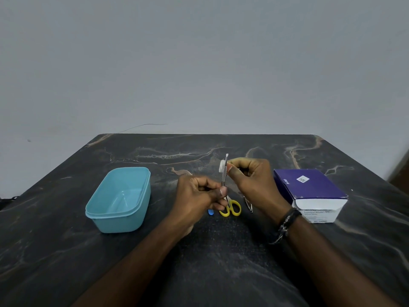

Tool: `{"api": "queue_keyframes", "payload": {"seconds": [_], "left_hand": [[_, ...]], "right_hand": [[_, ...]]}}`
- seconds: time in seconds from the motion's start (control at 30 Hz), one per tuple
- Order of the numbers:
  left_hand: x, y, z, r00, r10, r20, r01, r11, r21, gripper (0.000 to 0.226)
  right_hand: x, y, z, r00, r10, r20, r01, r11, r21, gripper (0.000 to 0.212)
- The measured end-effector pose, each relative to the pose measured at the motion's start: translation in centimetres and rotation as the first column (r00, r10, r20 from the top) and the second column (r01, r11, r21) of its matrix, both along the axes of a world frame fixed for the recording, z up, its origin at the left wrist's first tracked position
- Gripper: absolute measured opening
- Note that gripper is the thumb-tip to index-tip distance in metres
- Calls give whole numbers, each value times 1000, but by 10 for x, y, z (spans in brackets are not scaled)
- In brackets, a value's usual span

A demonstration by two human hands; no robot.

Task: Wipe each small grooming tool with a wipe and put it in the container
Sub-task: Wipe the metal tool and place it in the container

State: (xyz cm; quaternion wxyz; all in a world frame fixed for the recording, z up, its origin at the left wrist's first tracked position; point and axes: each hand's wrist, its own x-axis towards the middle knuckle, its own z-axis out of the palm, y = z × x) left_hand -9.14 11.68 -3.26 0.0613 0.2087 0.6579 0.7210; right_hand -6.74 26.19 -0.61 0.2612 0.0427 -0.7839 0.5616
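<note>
- Forearms enter from the lower edge of the frame; the right wrist carries a dark beaded bracelet [287,220].
- Left hand [199,193], at frame centre, pinches the lower end of a slim metal grooming tool [224,173] between thumb and curled fingers.
- Long axis of the tool: near vertical, tip toward the upper frame, raised above the counter [66,262].
- Right hand [250,178], just right of the tool, pinches a small white wipe [221,166] against the upper shaft; thumb and fingers are curled round it.
- Judged step: wiping in progress; the stroke would run along the shaft.
- Teal container [119,198] stands at centre left, well apart from both hands, open-topped; no tool is visible inside.
- Governing relation: the container lies to the left of the tool, so the left hand, already holding the tool, is the nearer one for the deposit.
- Yellow-handled scissors [230,208] lie on the counter just below the hands, beside a small blue item [210,212] largely hidden by the left hand and a metal clipper-like tool [248,203].
- Purple-and-white box of wipes [309,193] sits at centre right.
</note>
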Motion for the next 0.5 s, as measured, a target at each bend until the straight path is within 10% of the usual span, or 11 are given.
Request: {"api": "queue_keyframes", "payload": {"seconds": [0.5], "left_hand": [[0, 3, -1, 997, 71, -36, -72, 997, -17, 6]], "right_hand": [[-3, 4, -2, 993, 87, 76, -85, 996, -34, 16]]}}
